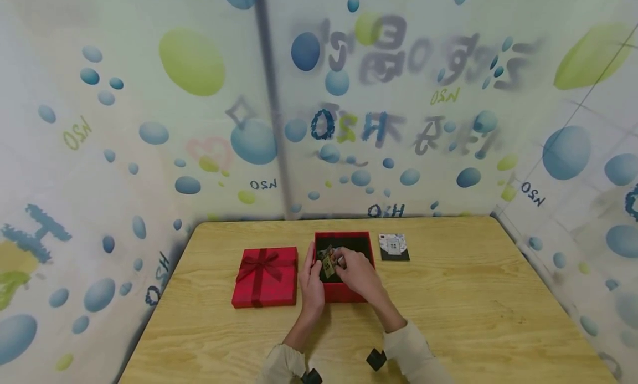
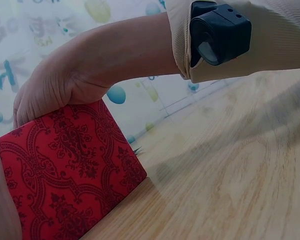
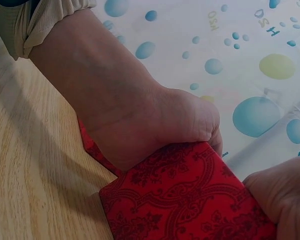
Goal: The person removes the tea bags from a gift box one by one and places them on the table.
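An uncovered red gift box (image 1: pixel 345 293) with a dark inside stands before me. My left hand (image 1: pixel 313 287) holds its left wall, fingers along the outside and thumb at the inner edge. Over the box, my right hand (image 1: pixel 358 270) pinches a small gold-and-dark printed piece (image 1: pixel 328 266), whose exact kind is unclear. In the left wrist view, the right hand (image 2: pixel 55 92) bends over the rim of the patterned box (image 2: pixel 70 170), its fingertips hidden. The right wrist view has the left hand (image 3: pixel 287 195) against the other side of the box (image 3: pixel 185 195).
Left of the box lies its red lid (image 1: pixel 265 277), tied with a dark red ribbon bow. A small square printed packet (image 1: pixel 394 247), whitish with a black band, lies to the right. Everything rests on a wooden table (image 1: pixel 463 317) enclosed by patterned curtains (image 1: pixel 349 112).
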A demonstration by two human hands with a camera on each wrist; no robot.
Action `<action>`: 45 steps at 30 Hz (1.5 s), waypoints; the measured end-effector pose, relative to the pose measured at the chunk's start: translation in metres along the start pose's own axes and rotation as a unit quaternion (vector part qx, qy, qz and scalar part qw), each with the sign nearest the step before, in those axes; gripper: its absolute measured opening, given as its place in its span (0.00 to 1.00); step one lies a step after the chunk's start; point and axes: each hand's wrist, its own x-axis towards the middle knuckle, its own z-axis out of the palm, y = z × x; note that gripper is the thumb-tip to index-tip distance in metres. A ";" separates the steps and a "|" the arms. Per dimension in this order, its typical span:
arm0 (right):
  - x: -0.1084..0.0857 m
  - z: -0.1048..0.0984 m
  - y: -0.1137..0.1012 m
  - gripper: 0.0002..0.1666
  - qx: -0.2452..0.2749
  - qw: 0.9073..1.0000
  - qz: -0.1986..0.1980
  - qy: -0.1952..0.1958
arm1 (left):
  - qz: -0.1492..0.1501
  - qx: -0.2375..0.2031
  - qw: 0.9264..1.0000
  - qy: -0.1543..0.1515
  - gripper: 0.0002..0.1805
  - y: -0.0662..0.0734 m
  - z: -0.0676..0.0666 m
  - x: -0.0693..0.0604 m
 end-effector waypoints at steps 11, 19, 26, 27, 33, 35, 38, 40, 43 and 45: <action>-0.002 0.001 0.001 0.08 -0.005 1.000 0.013 0.003 | 0.000 -0.003 1.000 -0.003 0.29 0.000 0.001 0.000; -0.002 0.000 -0.001 0.11 0.015 1.000 0.008 0.010 | 0.006 0.009 1.000 -0.008 0.29 0.000 -0.001 0.001; -0.002 -0.004 -0.003 0.09 0.064 0.997 -0.003 0.034 | -0.011 0.011 1.000 0.002 0.29 0.001 0.000 0.000; -0.002 -0.004 -0.002 0.09 0.070 0.997 -0.007 0.039 | -0.014 0.014 1.000 0.003 0.29 0.001 0.000 0.000; -0.003 -0.017 -0.003 0.08 0.130 0.990 -0.024 0.040 | -0.016 0.017 1.000 0.005 0.29 0.001 0.001 0.002; -0.003 -0.025 -0.003 0.09 0.167 0.985 -0.018 0.034 | -0.020 0.014 1.000 0.005 0.29 0.002 0.001 0.003; -0.004 -0.038 0.001 0.10 0.217 0.975 -0.009 0.039 | -0.027 0.019 0.999 0.004 0.29 0.002 0.002 0.004; -0.005 -0.049 0.007 0.11 0.236 0.971 0.001 0.050 | -0.033 0.021 0.999 0.004 0.29 0.003 0.002 0.003; -0.006 -0.065 0.017 0.13 0.250 0.965 0.016 0.071 | -0.031 0.020 0.999 0.002 0.29 0.004 0.002 0.002; -0.006 -0.075 0.023 0.14 0.253 0.963 0.025 0.085 | -0.027 0.017 0.999 -0.001 0.29 0.005 0.002 0.001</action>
